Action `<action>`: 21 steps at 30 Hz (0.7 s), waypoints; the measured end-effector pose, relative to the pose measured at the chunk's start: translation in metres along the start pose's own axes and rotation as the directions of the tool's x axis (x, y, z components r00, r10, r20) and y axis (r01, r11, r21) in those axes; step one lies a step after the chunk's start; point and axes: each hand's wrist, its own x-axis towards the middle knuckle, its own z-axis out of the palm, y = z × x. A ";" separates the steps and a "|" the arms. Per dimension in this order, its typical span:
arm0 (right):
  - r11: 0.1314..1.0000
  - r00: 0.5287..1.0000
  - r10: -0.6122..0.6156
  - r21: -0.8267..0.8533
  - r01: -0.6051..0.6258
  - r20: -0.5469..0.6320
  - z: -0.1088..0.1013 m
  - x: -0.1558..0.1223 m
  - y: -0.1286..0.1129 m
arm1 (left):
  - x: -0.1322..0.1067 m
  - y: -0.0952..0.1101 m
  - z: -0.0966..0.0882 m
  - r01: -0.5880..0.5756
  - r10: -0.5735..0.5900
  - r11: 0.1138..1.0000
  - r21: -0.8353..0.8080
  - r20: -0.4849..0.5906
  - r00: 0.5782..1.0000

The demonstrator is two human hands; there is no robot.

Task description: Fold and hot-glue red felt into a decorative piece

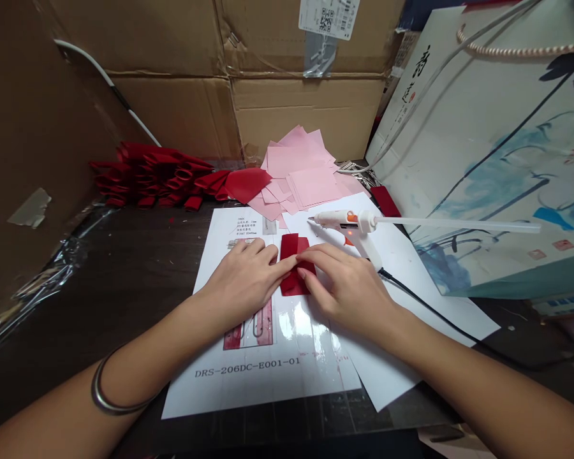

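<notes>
Cardboard wall (306,115), dark bench (124,268). Folded red pieces (153,175) piled, look done; pink squares (301,166) stacked. Left hand (242,284), right hand (347,287) together, fingertips pressing red strips (295,279) on sheet (220,223).

Bare forearms (507,408), thin silver bangle (106,389) on the left

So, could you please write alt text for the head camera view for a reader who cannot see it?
A left hand and a right hand meet on overlapping red pieces lying on a printed white sheet. A white hot glue gun lies just beyond them, near loose pink squares.
</notes>
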 end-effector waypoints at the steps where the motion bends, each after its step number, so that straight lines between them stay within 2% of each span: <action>1: 1.000 1.000 0.019 -0.025 -0.019 -0.005 0.000 0.000 0.000 | 0.000 0.000 0.000 0.004 -0.005 0.999 -0.036 -0.012 1.000; 7: 0.993 0.999 0.041 -0.112 -0.038 0.029 -0.002 -0.002 0.001 | 0.002 -0.002 -0.002 0.048 -0.071 0.965 -0.257 -0.079 0.994; 12: 0.985 0.985 0.052 -0.172 -0.023 0.162 -0.002 -0.004 0.001 | 0.001 -0.004 0.003 0.010 -0.051 0.940 -0.341 -0.109 0.993; 15: 0.973 0.979 0.079 -0.230 -0.035 0.189 -0.003 -0.004 0.001 | 0.000 -0.005 0.006 -0.022 -0.028 0.933 -0.360 -0.133 0.991; 21: 0.969 0.983 0.036 -0.246 0.010 0.181 -0.005 -0.003 0.003 | 0.000 -0.003 0.003 0.009 -0.036 0.913 -0.408 -0.059 0.998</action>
